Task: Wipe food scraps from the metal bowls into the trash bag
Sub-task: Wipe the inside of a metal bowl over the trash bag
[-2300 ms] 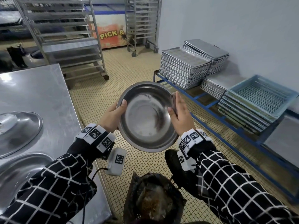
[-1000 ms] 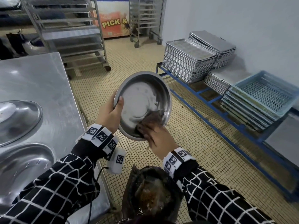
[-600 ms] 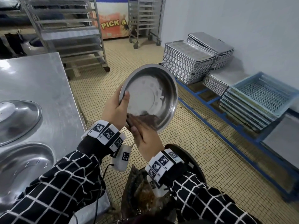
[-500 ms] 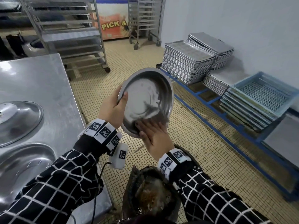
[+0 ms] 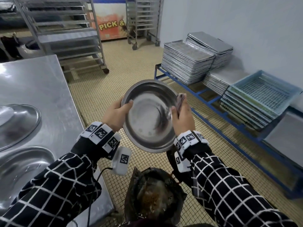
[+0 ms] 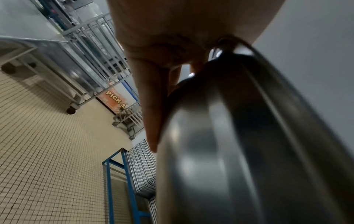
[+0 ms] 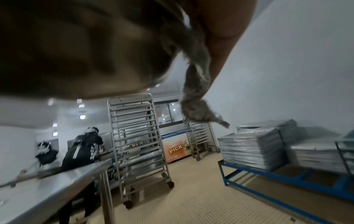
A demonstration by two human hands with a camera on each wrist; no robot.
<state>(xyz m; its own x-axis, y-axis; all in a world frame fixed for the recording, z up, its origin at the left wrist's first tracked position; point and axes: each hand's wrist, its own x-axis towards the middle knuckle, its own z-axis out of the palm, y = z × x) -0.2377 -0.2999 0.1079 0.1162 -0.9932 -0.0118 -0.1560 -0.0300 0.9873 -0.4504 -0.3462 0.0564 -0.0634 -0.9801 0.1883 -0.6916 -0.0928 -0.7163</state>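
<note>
I hold a round metal bowl (image 5: 148, 115) tilted toward me above the dark trash bag (image 5: 154, 199), which has brown scraps inside. My left hand (image 5: 117, 114) grips the bowl's left rim, thumb inside; its fingers (image 6: 151, 106) lie along the bowl's outside (image 6: 239, 144). My right hand (image 5: 181, 115) is at the right rim and holds a dirty grey rag (image 5: 180, 99) against the edge. The rag (image 7: 197, 94) hangs from the right fingers next to the blurred bowl (image 7: 76, 45).
A steel table (image 5: 41, 89) on the left carries more metal bowls (image 5: 18, 122). Stacked baking trays (image 5: 186, 61) and blue crates (image 5: 264, 94) sit on a low blue rack on the right. Wheeled tray racks (image 5: 65, 35) stand behind. Other people (image 7: 82, 148) work at the table's far end.
My right hand with the rag moved from the bowl's lower inside edge up to the right rim. The bowl turned to face me more fully and dropped slightly.
</note>
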